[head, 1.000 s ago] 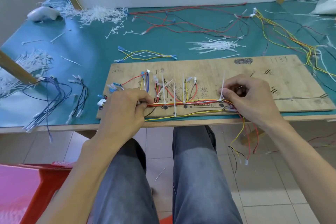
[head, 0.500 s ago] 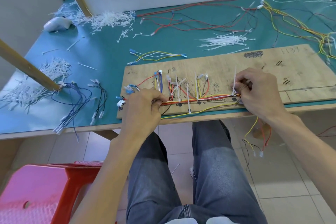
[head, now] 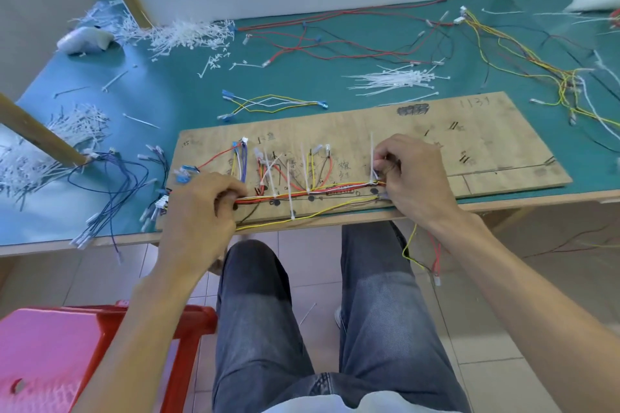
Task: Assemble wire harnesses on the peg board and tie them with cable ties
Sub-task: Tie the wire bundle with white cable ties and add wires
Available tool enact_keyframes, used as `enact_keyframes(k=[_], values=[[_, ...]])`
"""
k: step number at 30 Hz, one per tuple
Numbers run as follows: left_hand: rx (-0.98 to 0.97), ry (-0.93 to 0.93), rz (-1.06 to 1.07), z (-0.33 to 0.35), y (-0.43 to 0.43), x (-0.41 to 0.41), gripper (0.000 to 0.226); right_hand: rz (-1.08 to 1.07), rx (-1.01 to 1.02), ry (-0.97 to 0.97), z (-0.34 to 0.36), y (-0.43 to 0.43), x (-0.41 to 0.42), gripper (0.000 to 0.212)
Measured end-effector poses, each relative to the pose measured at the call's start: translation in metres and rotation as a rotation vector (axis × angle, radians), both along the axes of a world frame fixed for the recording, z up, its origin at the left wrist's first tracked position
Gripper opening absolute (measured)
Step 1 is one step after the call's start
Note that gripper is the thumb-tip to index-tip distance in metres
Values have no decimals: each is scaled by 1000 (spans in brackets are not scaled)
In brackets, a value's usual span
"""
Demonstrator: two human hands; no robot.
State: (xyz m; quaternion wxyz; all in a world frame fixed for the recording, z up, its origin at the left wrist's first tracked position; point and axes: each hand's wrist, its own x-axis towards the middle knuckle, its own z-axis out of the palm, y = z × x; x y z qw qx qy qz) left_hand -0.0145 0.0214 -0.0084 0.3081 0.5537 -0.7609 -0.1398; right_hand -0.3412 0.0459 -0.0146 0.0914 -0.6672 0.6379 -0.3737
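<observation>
A wooden peg board point(head: 483, 151) lies at the near edge of the green table. A bundle of red, orange, yellow and white wires point(head: 322, 189) runs left to right along its front part. Several white cable ties point(head: 289, 184) stand up from the bundle. My left hand point(head: 201, 208) grips the left end of the bundle. My right hand point(head: 412, 174) pinches an upright white cable tie point(head: 371, 157) at the right end of the bundle. Loose wire ends point(head: 432, 258) hang below the table edge under my right hand.
A heap of unused white cable ties point(head: 396, 79) lies behind the board. Loose red and black wires point(head: 335, 43), yellow wires point(head: 536, 64) and blue wires point(head: 114, 184) lie around on the table. Cut tie ends point(head: 181, 33) litter the back left. A red stool point(head: 84, 355) stands below left.
The camera has tilted and shifted, so the board sits further right in view. Both hands keep their hold at the two ends of the bundle.
</observation>
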Motion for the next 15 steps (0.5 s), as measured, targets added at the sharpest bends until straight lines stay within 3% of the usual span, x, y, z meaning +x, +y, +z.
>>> enact_keyframes(k=[12, 15], values=[[36, -56, 113, 18, -3, 18, 37, 49, 84, -46, 9, -11, 30, 10], [-54, -60, 96, 25, 2, 7, 36, 7, 85, -102, 18, -2, 19, 8]])
